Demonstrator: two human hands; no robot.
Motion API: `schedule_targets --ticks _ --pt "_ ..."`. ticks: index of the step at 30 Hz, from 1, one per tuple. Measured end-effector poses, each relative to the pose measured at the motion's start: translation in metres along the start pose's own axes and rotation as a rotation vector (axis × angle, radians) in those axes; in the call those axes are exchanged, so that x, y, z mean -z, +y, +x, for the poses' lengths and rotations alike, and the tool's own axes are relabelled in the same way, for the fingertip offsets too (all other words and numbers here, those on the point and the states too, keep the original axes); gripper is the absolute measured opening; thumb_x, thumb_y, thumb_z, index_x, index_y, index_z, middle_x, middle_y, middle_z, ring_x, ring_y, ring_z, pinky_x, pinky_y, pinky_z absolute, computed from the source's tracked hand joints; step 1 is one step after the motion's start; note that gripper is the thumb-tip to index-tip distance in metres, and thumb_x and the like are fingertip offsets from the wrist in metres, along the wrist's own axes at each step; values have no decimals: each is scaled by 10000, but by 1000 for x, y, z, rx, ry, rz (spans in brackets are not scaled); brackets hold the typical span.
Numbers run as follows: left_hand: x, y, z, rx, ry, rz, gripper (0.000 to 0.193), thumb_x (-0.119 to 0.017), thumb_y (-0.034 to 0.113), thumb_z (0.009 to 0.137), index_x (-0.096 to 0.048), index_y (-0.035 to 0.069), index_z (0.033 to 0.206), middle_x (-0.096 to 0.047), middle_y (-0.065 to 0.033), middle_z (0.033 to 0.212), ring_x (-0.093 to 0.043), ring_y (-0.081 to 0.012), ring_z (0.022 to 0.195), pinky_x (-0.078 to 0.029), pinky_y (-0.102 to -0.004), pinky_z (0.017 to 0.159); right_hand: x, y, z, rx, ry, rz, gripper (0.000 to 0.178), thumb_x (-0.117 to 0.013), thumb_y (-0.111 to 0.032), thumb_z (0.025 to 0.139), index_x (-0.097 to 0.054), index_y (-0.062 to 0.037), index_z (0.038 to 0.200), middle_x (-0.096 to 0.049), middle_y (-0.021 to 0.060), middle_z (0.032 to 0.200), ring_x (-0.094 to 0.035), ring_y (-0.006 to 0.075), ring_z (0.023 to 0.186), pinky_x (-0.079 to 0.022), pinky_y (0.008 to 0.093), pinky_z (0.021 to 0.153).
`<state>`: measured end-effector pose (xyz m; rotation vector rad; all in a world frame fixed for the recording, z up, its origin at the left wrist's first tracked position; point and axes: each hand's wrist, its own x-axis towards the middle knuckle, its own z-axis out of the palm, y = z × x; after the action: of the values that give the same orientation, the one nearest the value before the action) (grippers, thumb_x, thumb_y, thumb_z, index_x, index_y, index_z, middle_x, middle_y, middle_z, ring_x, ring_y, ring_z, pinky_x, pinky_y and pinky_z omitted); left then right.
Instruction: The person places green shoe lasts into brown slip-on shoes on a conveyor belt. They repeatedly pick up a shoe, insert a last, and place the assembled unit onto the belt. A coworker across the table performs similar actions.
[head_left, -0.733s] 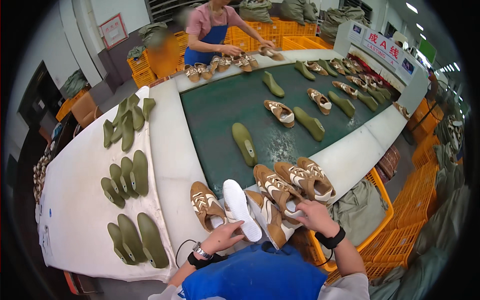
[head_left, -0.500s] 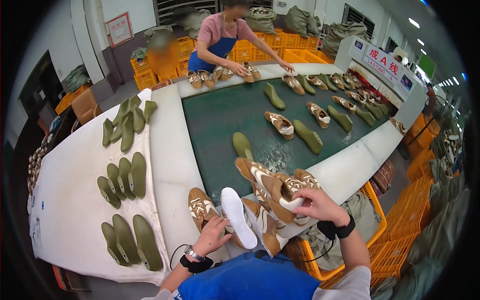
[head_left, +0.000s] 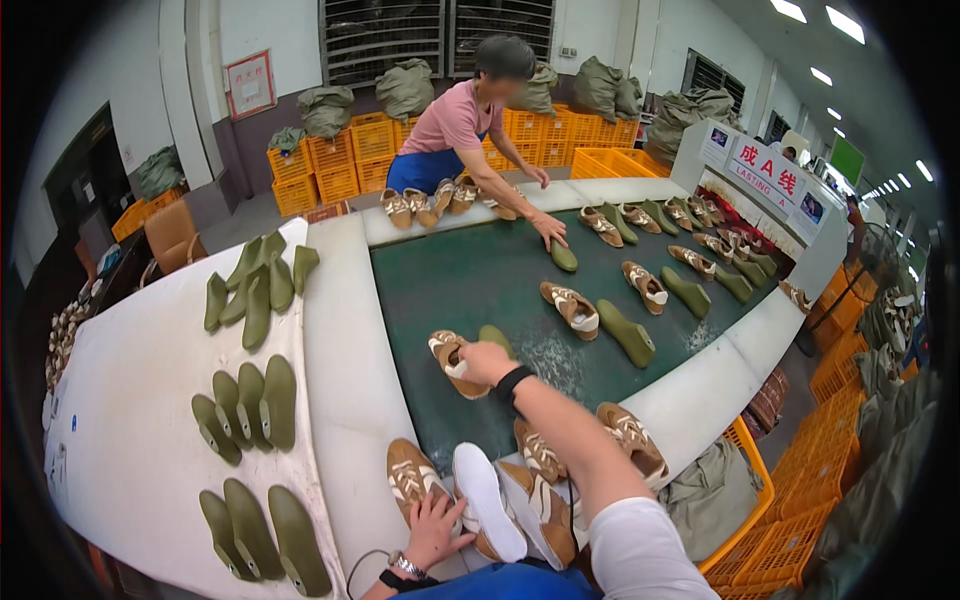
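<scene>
My right hand (head_left: 487, 363) grips a brown sneaker with white stripes (head_left: 443, 350) by its heel, over the green belt (head_left: 430, 270). Beside that sneaker lies a green shoe last (head_left: 497, 340), partly covered by my hand. Near the front edge my left hand (head_left: 440, 533) has its fingers spread, resting against another brown sneaker (head_left: 408, 476). Just right of its fingers a sneaker lies with its white sole (head_left: 488, 500) up. More brown sneakers (head_left: 540, 505) lie close together along the white ledge, partly hidden behind my right forearm.
Pairs of lasts and sneakers (head_left: 572, 308) stand on the belt. Several green lasts (head_left: 265, 400) lie in groups on the white cloth-covered table (head_left: 140, 400) at left. Across the belt a co-worker (head_left: 455, 140) touches a last. A yellow crate (head_left: 755, 470) stands at right.
My right hand has carried the sneaker forward and left, from the front pile to the belt. My left hand stays by the sneakers. The co-worker's hand has moved onto a green last.
</scene>
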<state>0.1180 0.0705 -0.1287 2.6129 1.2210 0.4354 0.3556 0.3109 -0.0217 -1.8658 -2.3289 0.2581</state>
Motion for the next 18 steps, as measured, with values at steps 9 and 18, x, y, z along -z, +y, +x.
schedule_targets --ticks 9,18 --pt "5 -1 3 36 -60 -95 755 -759 383 647 -496 152 1316 -440 -148 1324 -309 -406 1295 -227 -593 1043 -135 59 28 -193 -60 -11 293 -589 -225 820 -622 -82 1073 -624 171 1064 -649 325 882 -525 415 770" --pt "10 1 1 76 -85 -132 789 -767 297 654 -446 169 1364 -429 -145 1350 -333 -390 1288 -249 -566 1050 -111 91 8 -562 123 -87 534 -662 -242 784 -464 -160 1273 -570 146 1145 -590 314 991 -506 415 787"
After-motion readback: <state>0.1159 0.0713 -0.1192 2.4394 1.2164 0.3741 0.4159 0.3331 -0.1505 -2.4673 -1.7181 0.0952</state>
